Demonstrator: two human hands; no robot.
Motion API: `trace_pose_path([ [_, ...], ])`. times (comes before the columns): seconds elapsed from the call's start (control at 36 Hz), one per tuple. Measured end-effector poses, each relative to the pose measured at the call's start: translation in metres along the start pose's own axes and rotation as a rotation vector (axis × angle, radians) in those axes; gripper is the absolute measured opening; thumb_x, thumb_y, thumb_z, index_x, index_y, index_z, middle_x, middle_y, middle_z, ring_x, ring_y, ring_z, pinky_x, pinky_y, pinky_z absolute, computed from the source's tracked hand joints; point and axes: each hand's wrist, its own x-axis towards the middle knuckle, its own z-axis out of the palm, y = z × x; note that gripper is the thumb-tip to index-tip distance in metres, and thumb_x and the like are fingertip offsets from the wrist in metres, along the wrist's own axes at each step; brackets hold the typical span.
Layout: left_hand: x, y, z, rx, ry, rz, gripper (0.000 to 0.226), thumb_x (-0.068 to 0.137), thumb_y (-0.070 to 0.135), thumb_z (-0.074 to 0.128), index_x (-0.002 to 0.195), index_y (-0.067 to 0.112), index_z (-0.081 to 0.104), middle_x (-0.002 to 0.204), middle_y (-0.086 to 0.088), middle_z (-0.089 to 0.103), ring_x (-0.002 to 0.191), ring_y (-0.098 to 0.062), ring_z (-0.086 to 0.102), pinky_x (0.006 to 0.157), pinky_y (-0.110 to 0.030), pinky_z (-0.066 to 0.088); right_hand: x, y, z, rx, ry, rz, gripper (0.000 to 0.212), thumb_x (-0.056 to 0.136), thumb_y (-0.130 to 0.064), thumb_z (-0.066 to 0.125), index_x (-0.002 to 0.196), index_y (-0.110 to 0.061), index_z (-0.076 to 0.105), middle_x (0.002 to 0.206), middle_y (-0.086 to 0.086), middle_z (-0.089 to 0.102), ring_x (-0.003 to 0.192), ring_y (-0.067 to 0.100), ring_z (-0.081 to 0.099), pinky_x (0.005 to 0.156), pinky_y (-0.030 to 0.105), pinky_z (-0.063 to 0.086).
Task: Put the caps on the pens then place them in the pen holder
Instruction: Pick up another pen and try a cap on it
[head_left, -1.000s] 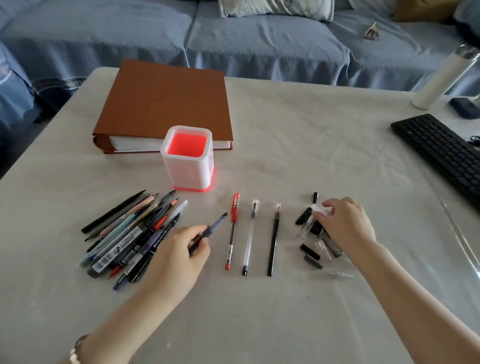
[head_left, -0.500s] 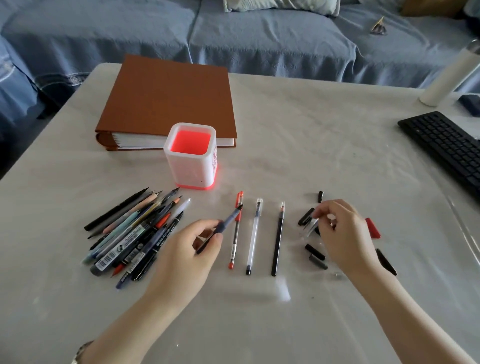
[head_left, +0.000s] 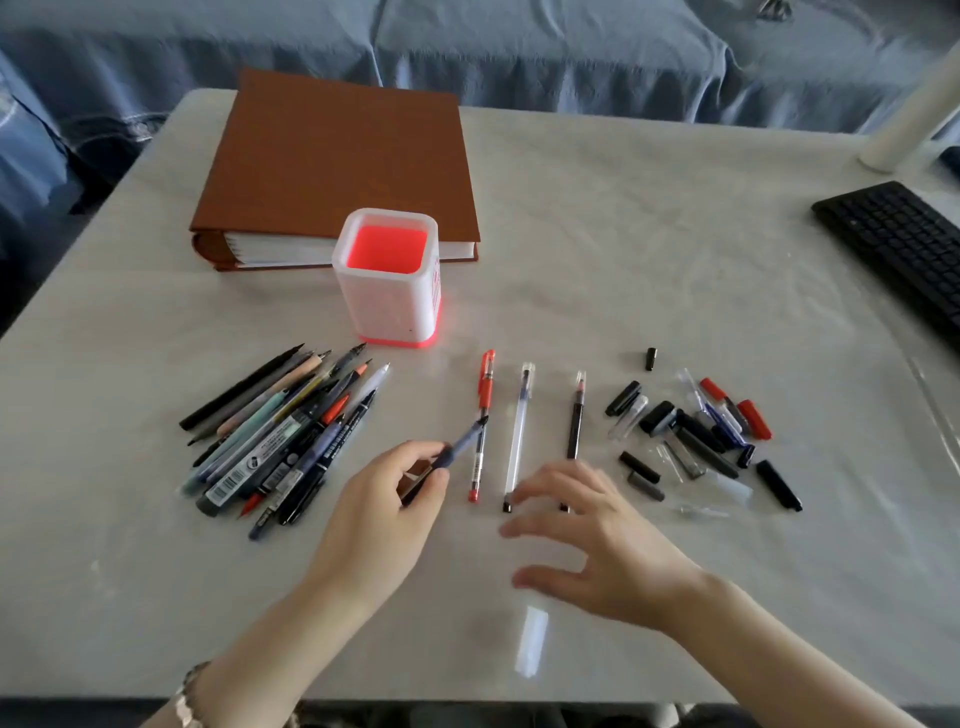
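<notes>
**Bare pen in hand, its cap lost among look-alikes**

The left hand (head_left: 384, 509) pinches a blue-grey pen (head_left: 465, 439) between thumb and fingers, tip aimed up and right across the red pen (head_left: 485, 395). The right hand (head_left: 602, 545) hovers at lower centre with fingers spread and nothing seen in it, over the lower ends of the clear pen (head_left: 519, 426) and black pen (head_left: 575, 415). The pen holder (head_left: 384, 312) stands at centre frame, with no pens seen in it.

The likely slip is a wrong pick from the mixed caps (head_left: 691, 431) at middle right, giving a loose or jammed fit. A careless sweep of the spread hand could also scatter the laid-out pens.

Blur on the right hand means a small cap in the palm cannot be ruled out. The held pen's rear end is hidden in the grip, and the clear caps nearly vanish against the pale tabletop (head_left: 649, 249).
</notes>
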Motion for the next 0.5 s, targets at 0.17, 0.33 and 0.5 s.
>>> trace_pose_path([
  [0.17, -0.0004, -0.0092, -0.0052, -0.042, -0.034, -0.039, 0.022, 0.086, 0.016, 0.057, 0.084, 0.037, 0.059, 0.065, 0.025, 0.061, 0.06, -0.002, 0.054, 0.058, -0.013, 0.041, 0.0001, -0.0085, -0.0072, 0.134, -0.364, -0.034, 0.038, 0.068, -0.051, 0.071, 0.102, -0.034, 0.068, 0.128, -0.015, 0.044, 0.122, -0.005, 0.022, 0.097, 0.003, 0.016],
  [0.33, -0.0058, -0.0095, -0.009, -0.056, -0.043, -0.043, 0.026, 0.087, 0.015, 0.057, 0.084, 0.041, 0.057, 0.068, 0.011, 0.062, 0.06, -0.003, 0.055, 0.059, -0.016, 0.045, -0.0006, -0.0095, -0.0039, 0.107, -0.423, -0.051, 0.026, 0.075, -0.044, 0.068, 0.097, -0.031, 0.071, 0.132, -0.018, 0.037, 0.124, -0.004, 0.015, 0.096, 0.004, 0.012],
  [0.5, -0.0073, -0.0091, -0.0087, -0.06, -0.059, -0.056, 0.028, 0.087, 0.014, 0.057, 0.084, 0.041, 0.056, 0.068, 0.009, 0.062, 0.061, -0.004, 0.056, 0.059, -0.02, 0.045, 0.0001, -0.0067, -0.0021, 0.083, -0.303, 0.032, 0.024, 0.08, -0.041, 0.064, 0.096, -0.023, 0.068, 0.111, -0.012, 0.054, 0.11, -0.005, 0.035, 0.093, 0.012, 0.032],
])
